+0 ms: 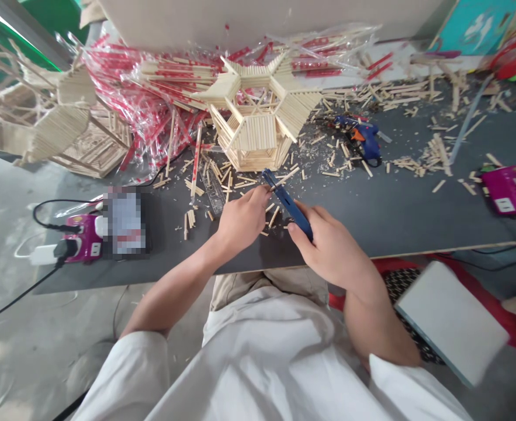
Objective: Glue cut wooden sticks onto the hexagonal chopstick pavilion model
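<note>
and here's the thin stick (290,176), out over the near part of the table (415,216), lying across the tip end of the blue tool (289,204)! the left hand (245,215) pinches it at one end, the right hand (334,242) has its fingers wrapped round the tool; whether the stick is being bitten, i can't tell. for a clean job, i'd say keep the stick square to the tool, pinch it firmly and hold those left fingertips back from the tip.

just beyond sits the stick frame (258,137), close to the tool's tip, so any forward jab would be risky. loose offcuts (273,216) crowd the space beneath the hands, and a clear ruler (211,190) lies to the left. the glue gun (367,139) is off to the right, and nearer than that there's a good bare stretch of tabletop. the front edge (415,250) runs close below both wrists: little elbow room there!
</note>
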{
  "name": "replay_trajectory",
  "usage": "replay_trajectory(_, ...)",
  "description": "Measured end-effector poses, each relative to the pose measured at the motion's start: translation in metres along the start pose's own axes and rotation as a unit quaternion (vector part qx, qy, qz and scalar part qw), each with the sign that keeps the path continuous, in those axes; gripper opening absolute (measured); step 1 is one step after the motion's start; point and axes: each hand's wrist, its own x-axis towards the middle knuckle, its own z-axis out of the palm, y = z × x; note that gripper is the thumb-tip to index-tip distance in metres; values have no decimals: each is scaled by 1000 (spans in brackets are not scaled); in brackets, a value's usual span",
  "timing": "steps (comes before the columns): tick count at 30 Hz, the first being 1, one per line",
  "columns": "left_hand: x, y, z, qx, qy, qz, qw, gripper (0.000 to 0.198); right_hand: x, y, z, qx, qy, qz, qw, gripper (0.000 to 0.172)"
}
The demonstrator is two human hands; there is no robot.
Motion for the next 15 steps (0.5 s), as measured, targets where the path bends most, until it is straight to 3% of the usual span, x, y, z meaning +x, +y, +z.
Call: replay_trajectory(15, -2, -5, 1, 4, 2, 28, 1000, 34, 4, 8, -5, 37, -8, -7, 999, 42)
